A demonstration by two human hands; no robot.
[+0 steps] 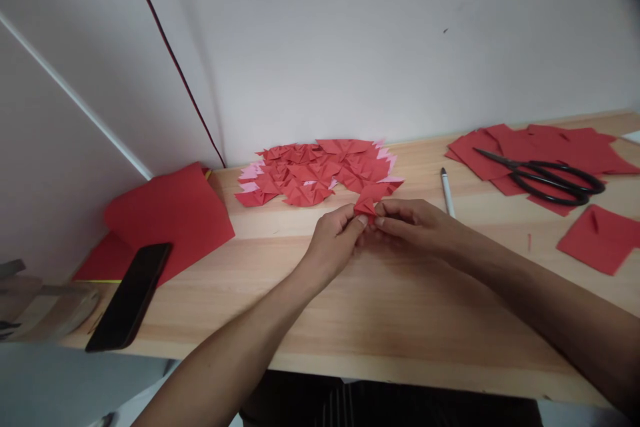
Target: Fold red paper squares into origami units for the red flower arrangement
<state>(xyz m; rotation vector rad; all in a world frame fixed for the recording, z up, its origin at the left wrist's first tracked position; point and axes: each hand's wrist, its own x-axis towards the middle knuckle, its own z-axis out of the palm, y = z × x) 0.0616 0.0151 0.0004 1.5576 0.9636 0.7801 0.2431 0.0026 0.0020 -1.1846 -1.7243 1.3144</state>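
A small folded piece of red paper (pixel 366 206) is pinched between both hands above the middle of the wooden table. My left hand (pixel 334 233) grips its left side with thumb and fingers. On its right edge, the thumb and fingers of my right hand (pixel 413 221) are closed. Creases run across the paper's face; its underside is hidden by the fingers. Just behind the hands lies a spread of folded red and pink paper pieces (pixel 305 173), overlapping in rows against the wall.
Scissors with black handles (pixel 550 180) rest on stacked red paper pieces (pixel 565 143) at right. A red square (pixel 600 240) lies nearer. A white pen (pixel 447 193) is beside my right wrist. At left are large red sheets (pixel 170 220), a black phone (pixel 131 297) and a tape roll (pixel 65 307).
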